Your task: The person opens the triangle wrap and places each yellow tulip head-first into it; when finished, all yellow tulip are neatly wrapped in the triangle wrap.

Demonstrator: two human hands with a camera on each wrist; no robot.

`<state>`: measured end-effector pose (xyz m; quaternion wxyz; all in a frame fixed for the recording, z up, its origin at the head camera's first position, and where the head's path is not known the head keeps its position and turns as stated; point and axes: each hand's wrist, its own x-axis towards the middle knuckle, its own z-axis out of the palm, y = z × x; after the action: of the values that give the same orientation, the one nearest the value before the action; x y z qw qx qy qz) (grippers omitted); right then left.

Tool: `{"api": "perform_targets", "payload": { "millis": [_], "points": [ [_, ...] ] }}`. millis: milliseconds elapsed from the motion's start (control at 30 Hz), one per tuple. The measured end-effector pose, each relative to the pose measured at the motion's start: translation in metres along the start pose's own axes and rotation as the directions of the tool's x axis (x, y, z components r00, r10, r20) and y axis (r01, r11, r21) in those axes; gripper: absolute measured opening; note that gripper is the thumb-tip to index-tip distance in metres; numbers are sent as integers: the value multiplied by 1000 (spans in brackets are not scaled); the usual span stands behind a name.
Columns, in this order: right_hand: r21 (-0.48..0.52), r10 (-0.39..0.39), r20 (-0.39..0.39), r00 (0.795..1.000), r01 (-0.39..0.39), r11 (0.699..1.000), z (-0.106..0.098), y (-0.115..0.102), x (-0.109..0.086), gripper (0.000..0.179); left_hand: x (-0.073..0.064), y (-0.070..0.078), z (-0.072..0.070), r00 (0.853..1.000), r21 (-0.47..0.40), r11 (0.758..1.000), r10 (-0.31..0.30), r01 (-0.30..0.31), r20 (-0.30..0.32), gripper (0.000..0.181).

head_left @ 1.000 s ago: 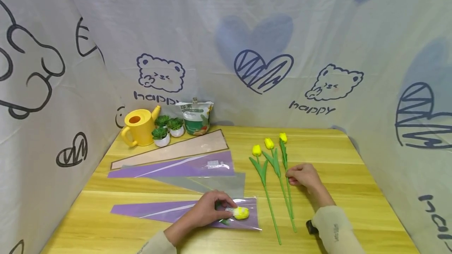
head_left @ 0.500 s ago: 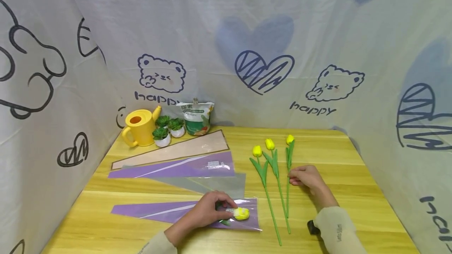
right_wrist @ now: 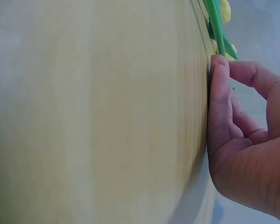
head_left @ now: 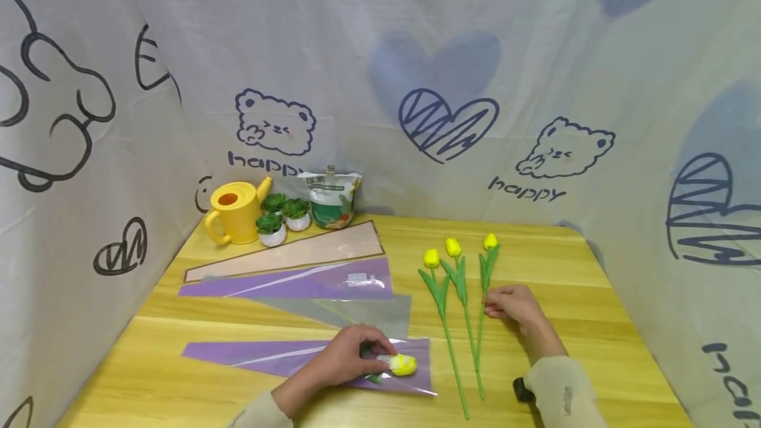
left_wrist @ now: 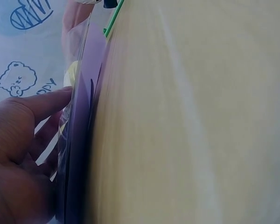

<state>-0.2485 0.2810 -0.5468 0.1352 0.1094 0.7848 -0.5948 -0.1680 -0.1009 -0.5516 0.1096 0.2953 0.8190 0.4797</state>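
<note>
My left hand (head_left: 345,358) pinches a yellow tulip (head_left: 403,366) at the base of its bloom, through the clear front of a purple flower sleeve (head_left: 267,354) lying on the table. In the left wrist view the thumb presses the clear film beside the pale bloom. My right hand (head_left: 517,306) pinches the green stem of another artificial tulip (head_left: 490,263) below its leaves. The right wrist view shows this stem (right_wrist: 215,28) between thumb and fingers, close over the tabletop. Two more yellow tulips, a left one (head_left: 440,292) and a middle one (head_left: 459,277), lie alongside.
Behind the left hand lie a grey sleeve (head_left: 380,312), another purple sleeve (head_left: 321,279) and a beige sleeve (head_left: 297,249). At the back left stand a yellow watering can (head_left: 240,223), small potted succulents (head_left: 271,230) and a clipped green-and-white pouch (head_left: 330,203). A printed curtain (head_left: 357,51) surrounds the table.
The right hand has turned the rightmost tulip: its bloom shifted right and its leaves spread, while its lower stem swung left. The middle tulip's stem end also slid left. The left hand stays put.
</note>
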Motion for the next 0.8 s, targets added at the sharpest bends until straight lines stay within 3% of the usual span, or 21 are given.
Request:
{"api": "perform_targets", "payload": {
  "millis": [267,533,800],
  "points": [
    [-2,20,-4,1000,-20,1000,2,-3,-1,32,2,10,-5,1000,52,998,-17,18,-20,19],
    [-22,17,-10,1000,-17,1000,2,-4,0,33,29,11,-28,998,120,993,20,-12,-61,16],
    [5,20,2,1000,-20,1000,0,-3,1,36,55,6,-33,1000,159,987,1,-4,20,29]
  ]
}}
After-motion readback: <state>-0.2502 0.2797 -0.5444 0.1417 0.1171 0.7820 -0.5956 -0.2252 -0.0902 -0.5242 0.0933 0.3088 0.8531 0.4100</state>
